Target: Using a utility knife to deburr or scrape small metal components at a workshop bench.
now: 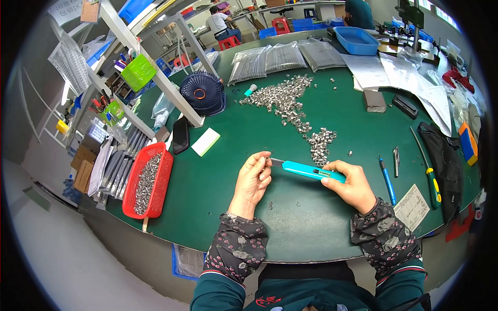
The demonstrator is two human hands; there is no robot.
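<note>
My right hand (353,184) grips a turquoise utility knife (306,170), its blade pointing left. Between the thumb and fingertips of my left hand (252,181) is a small metal ring (266,158), and the blade tip meets it or lies right beside it. Just beyond the knife lies a small heap of metal rings (321,142). It runs back into a larger spread of the same silvery pieces (282,98) on the green table (244,129).
On the left stands a red basket (167,171) of small metal parts, near a phone (181,136), a notepad (206,142) and a fan (202,93). At right lie a blue pen (387,180), a screwdriver (431,181) and a paper slip (412,207). Bagged rods (285,57) lie behind.
</note>
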